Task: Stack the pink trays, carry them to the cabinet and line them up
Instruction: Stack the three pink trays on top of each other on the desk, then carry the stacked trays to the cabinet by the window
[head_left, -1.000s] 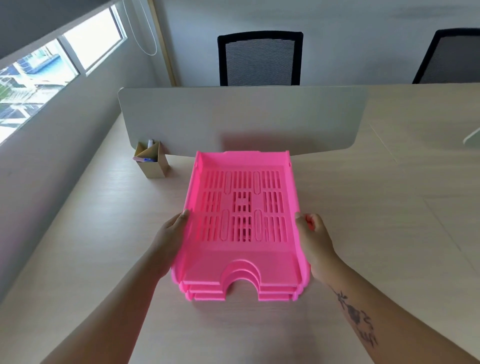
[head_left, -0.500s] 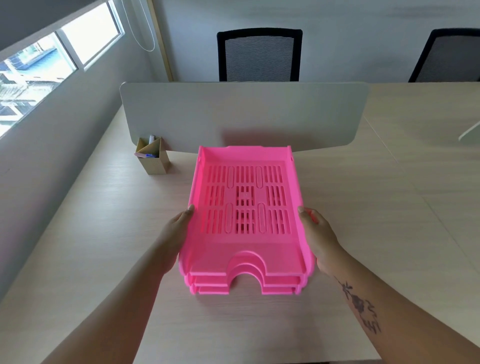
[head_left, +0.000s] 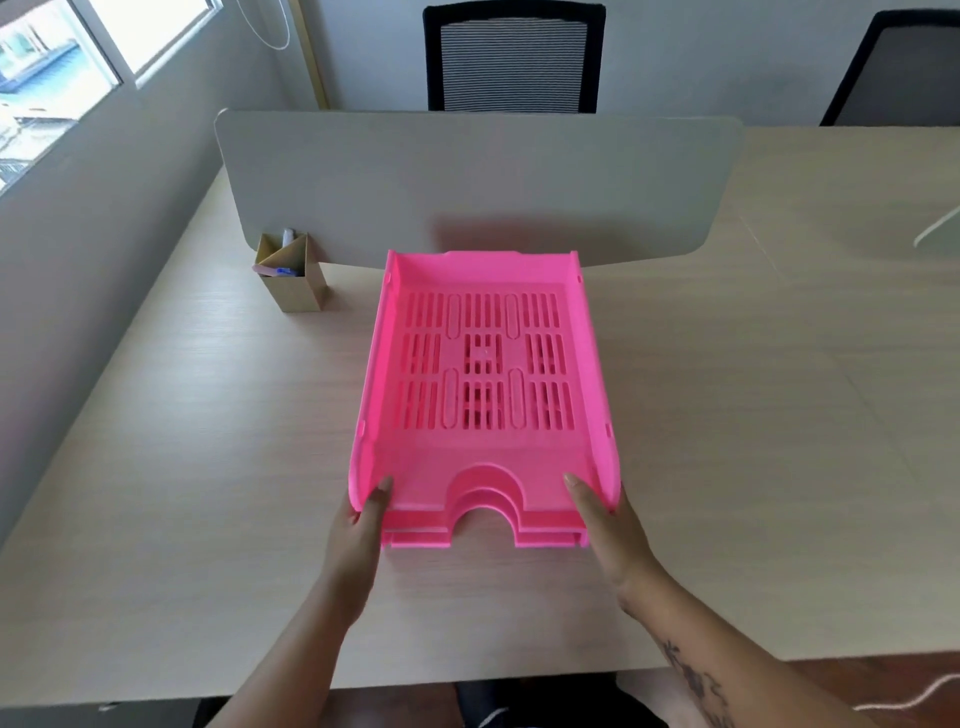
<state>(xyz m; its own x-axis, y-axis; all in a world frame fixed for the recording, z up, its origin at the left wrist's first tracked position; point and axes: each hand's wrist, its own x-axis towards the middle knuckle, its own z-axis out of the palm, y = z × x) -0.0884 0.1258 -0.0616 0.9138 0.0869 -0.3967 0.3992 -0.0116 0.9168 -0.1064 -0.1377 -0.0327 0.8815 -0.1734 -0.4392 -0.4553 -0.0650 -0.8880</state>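
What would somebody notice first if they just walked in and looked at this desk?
The bright pink trays, stacked in the middle of the pale wooden desk, jump out first. The left hand and right hand grip the stack's near corners. A small cardboard pen holder stands to the left by the grey divider, with two black chairs behind it.

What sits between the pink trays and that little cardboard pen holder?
Nothing: the head view shows only bare desk between the pink trays and the cardboard pen holder.
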